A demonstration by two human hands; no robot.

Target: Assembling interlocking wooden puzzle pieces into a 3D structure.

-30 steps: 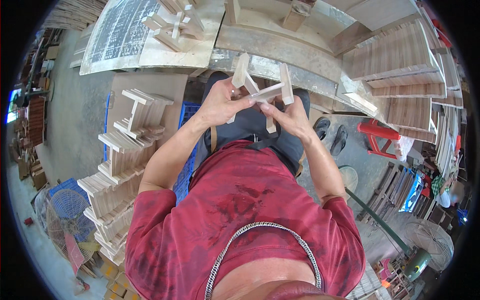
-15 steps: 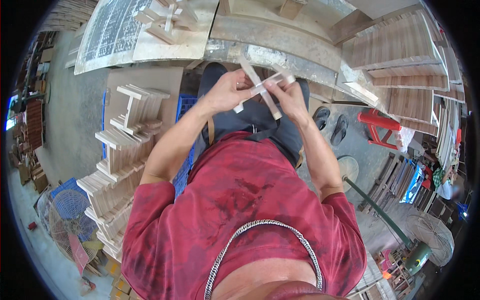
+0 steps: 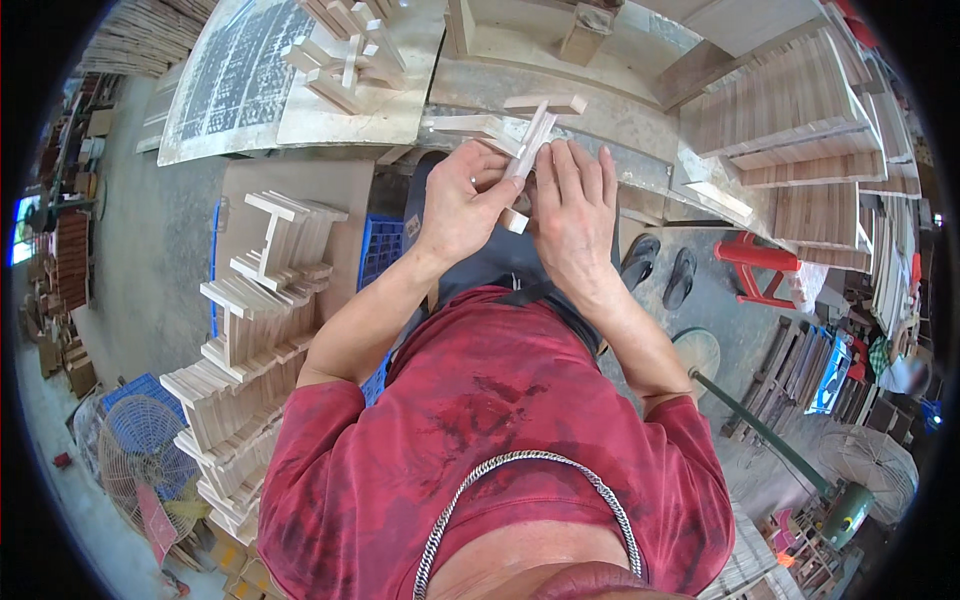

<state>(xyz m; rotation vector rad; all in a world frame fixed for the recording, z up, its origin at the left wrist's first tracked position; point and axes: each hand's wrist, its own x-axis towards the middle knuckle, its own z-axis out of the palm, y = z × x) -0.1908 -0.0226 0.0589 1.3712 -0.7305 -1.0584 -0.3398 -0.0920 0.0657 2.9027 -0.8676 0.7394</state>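
Note:
In front of my lap, my left hand (image 3: 464, 198) grips a small pale wooden frame (image 3: 532, 143), thumb and fingers closed round its middle bar. Crosspieces stick out from that bar at its far and near ends. Close on the other side lies my right hand (image 3: 573, 208), its fingers stretched out and slightly spread along the frame; its thumb is mostly hidden. The frame is held over the near edge of the workbench (image 3: 560, 105).
Similar wooden frames (image 3: 350, 65) stand on the bench at far left. Stacked frames (image 3: 250, 320) rise on my left beside a blue crate (image 3: 380, 245). Striped wooden panels (image 3: 790, 95) lean at far right. Black sandals (image 3: 680, 278), a red stool (image 3: 755, 268) and a fan (image 3: 865, 470) are on my right.
The frame has turned and moved slightly away from me, over the bench edge. My right hand has gone from pinching the frame to fingers stretched out beside it; my left keeps hold.

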